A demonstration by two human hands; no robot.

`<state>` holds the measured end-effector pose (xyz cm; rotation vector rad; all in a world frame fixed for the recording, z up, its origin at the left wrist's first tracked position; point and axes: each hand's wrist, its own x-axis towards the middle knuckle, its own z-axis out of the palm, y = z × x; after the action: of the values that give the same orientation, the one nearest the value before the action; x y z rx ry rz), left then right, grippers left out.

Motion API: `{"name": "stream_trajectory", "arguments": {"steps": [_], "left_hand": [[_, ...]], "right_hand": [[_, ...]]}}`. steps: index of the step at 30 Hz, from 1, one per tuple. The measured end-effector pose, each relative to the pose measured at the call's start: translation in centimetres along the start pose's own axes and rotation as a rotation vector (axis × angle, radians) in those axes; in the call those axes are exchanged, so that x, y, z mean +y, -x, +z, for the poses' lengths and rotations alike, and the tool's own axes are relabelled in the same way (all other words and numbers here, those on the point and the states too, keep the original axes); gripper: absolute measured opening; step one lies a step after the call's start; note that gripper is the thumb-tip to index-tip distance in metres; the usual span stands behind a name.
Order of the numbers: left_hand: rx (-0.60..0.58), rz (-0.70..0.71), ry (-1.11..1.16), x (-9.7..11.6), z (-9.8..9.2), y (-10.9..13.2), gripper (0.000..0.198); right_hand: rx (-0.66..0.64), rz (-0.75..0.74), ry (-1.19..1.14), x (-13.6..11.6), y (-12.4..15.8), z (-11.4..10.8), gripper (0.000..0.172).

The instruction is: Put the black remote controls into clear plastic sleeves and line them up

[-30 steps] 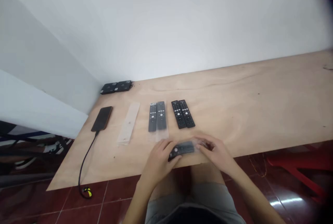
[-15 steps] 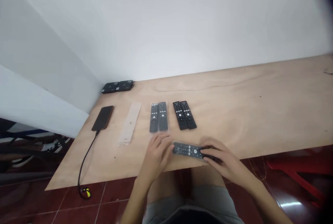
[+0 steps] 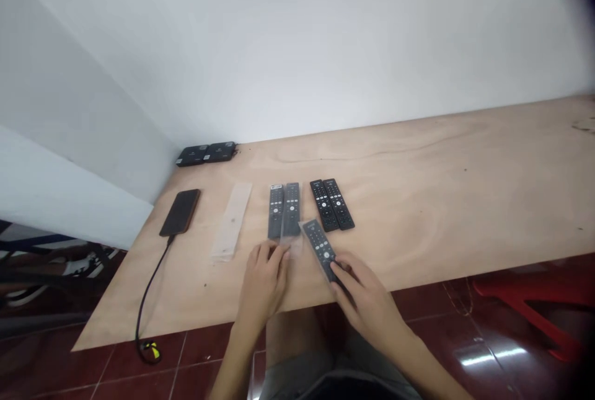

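Note:
My right hand [image 3: 362,291] is closed on the lower end of a dark remote in a clear sleeve [image 3: 320,245], which tilts up and to the left. My left hand [image 3: 264,279] rests at the bottom ends of two sleeved remotes, the left one [image 3: 275,211] and the right one [image 3: 292,209], lying side by side. Its fingers are bent near the loose end of the plastic; whether they grip it is unclear. Two bare black remotes, one [image 3: 324,204] beside the other [image 3: 339,204], lie just beyond the held remote.
Flat clear sleeves [image 3: 231,223] lie left of the remotes on the wooden table [image 3: 441,201]. Farther left is a phone [image 3: 180,213] with a black cable [image 3: 151,288] hanging over the edge. Two black boxes [image 3: 193,155] [image 3: 220,152] sit by the wall. A red chair [image 3: 525,310] stands at right.
The held remote has turned from nearly level to steeply slanted, its top now pointing away. My left hand has left its end and moved left to the sleeved pair.

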<state>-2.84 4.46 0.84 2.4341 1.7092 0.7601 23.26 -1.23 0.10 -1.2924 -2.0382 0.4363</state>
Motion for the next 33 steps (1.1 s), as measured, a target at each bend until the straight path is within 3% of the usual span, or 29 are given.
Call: {"name": "stream_trajectory", "arguments": {"steps": [7,12,15,18,22,26,31,33], "left_hand": [[-0.016,-0.013,0.014,0.0,0.1,0.2,0.021],[-0.043,0.054,0.074,-0.1,-0.1,0.3,0.032],[-0.053,0.106,0.088,-0.2,-0.1,0.3,0.042],[-0.056,0.142,0.088,-0.3,-0.2,0.4,0.048],[-0.055,0.164,0.138,-0.2,-0.4,0.5,0.029],[-0.082,0.187,0.189,-0.1,-0.5,0.5,0.023],[-0.070,0.196,0.192,-0.1,-0.6,0.6,0.020],[-0.061,0.191,0.181,0.0,-0.6,0.7,0.021]], "right_hand": [[0.024,-0.029,0.203,-1.0,-6.1,3.7,0.037],[0.023,-0.012,0.331,-0.4,-11.4,5.0,0.028],[0.035,-0.007,0.336,0.2,-13.0,5.3,0.026],[0.047,-0.016,0.324,0.5,-12.7,5.2,0.021],[0.001,-0.072,0.298,0.0,-9.8,4.5,0.020],[-0.062,-0.131,0.220,-0.2,-7.1,3.9,0.021],[0.071,0.005,0.218,0.7,-6.4,3.5,0.040],[0.077,0.026,0.249,0.9,-6.0,3.3,0.038]]}}
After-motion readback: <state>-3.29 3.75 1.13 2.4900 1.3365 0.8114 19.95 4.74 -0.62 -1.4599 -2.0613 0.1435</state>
